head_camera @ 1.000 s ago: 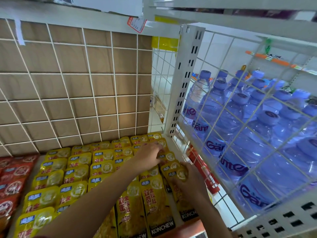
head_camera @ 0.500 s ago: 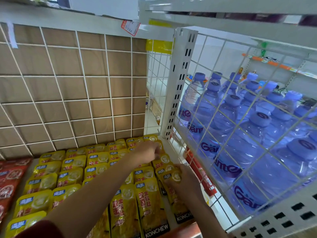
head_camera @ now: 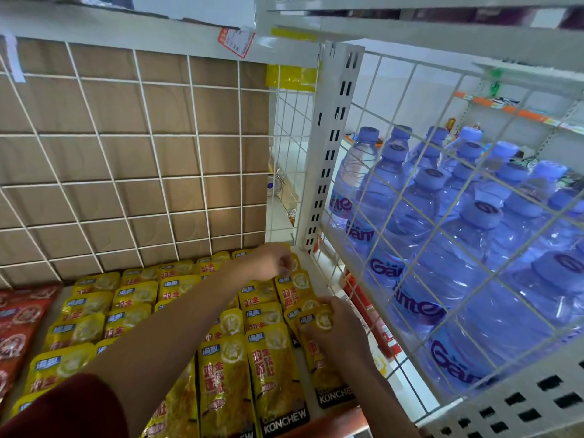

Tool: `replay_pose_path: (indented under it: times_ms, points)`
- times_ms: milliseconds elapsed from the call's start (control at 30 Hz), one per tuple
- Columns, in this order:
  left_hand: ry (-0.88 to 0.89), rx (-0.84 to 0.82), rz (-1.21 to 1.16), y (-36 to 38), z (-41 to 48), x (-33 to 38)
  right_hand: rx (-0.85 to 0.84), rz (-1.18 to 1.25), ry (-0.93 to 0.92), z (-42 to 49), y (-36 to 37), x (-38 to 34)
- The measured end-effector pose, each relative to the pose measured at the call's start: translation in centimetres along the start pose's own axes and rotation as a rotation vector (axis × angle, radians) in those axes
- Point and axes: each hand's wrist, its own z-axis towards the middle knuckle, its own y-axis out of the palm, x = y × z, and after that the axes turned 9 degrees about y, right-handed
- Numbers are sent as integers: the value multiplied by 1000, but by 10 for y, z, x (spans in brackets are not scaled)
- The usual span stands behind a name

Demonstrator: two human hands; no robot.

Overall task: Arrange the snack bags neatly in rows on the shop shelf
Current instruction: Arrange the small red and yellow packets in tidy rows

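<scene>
Seen from the head camera, yellow snack bags (head_camera: 136, 298) lie in overlapping rows on the shelf (head_camera: 316, 267). The left hand (head_camera: 271, 262) reaches the back right corner, fingers curled over a bag, grip unclear. The right hand (head_camera: 343, 330) pinches the rightmost bag (head_camera: 325, 374) by its top.

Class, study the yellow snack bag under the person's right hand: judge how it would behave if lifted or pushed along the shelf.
The yellow snack bag looks flat and thin, so probably light and floppy, sagging if lifted by the top where the right hand grips it. Its glossy film likely slides easily over neighbouring bags. Lying flat, it should not roll.
</scene>
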Motion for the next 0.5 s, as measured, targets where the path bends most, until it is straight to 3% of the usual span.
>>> replay_pose_path:
  times_ms: [500]
  points:
    - [-5,42,-76,0,-2,-7,58,114,48,11,7,-1]
